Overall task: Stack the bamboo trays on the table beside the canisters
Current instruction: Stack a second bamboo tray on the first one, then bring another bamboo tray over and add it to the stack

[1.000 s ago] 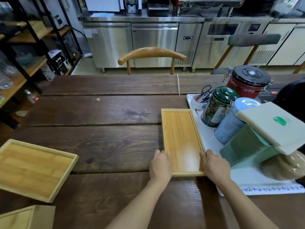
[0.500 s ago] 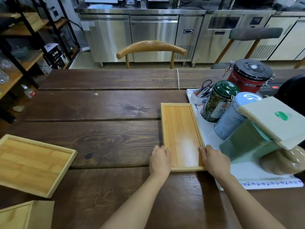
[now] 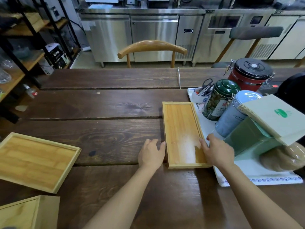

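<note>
Change: since half a second ago my left hand (image 3: 151, 155) has come off the narrow tray (image 3: 182, 133); it was on the near left corner and is now just beside the left rim, perhaps touching it with one fingertip. The tray itself has stayed where it was.
Left hand: open, fingers loosely spread, flat over the table (image 3: 99, 106), holding nothing.
Right hand: my right hand (image 3: 217, 151) lies on the near right rim of the narrow tray, thumb inside on the tray floor, the other fingers over the outside edge. It is not closed; it looks like a light hold, but how firm I cannot tell.
Narrow tray: long rectangle of light bamboo with a low raised rim and lengthwise grain. There is a pale glare on its near half. It lies flat, long side pointing away from me, just beside the white mat (image 3: 247, 169) on which the canisters stand.
Canisters: a green one (image 3: 219, 100), a blue one (image 3: 234, 114) and a red one with black lid (image 3: 249, 75), close together at my right.
Other trays: a wider bamboo tray (image 3: 36, 161) is well apart at the left, its left corner cut off by the picture edge. Another wooden piece (image 3: 28, 212) at the bottom left corner is mostly cut off; I cannot tell if it is a tray or a box.
Hard to see: a stack of papers (image 3: 272, 116) hides part of the blue canister.
</note>
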